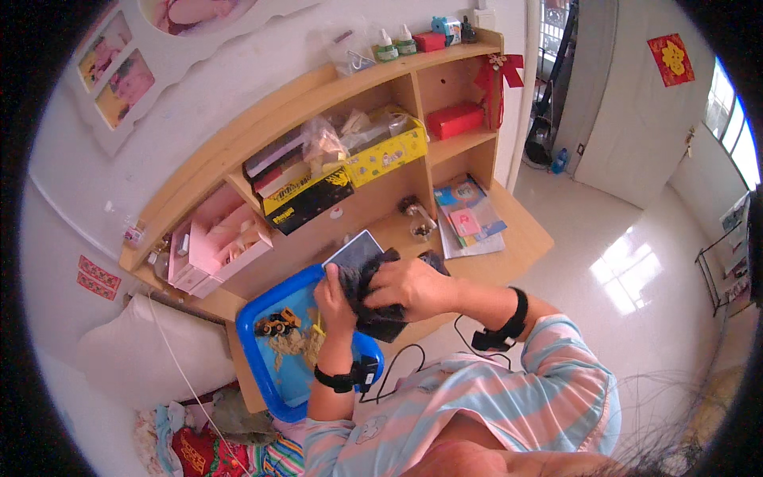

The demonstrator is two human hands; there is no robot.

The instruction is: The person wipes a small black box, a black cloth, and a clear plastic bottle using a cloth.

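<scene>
My left hand [335,301] grips the left edge of a flat dark panel [356,250] with a pale rim, perhaps a tablet; its thumb lies along the front. A crumpled black cloth [356,279] is bunched in my right hand [411,289] and lies against the panel's face. Much of the panel is hidden by the cloth and my hands. Below my left hand is a blue plastic tray [245,334]. It contains a yellow-and-black toy truck [280,322] and clumps of tan play sand [289,346].
The wooden desk [524,238] carries books [471,220] and a clear glass container [421,229]. On its hutch are a pink box [208,262], a yellow box [387,156] and a red box [456,120]. Black cables [411,349] hang near my body. Clothes [238,423] lie at lower left.
</scene>
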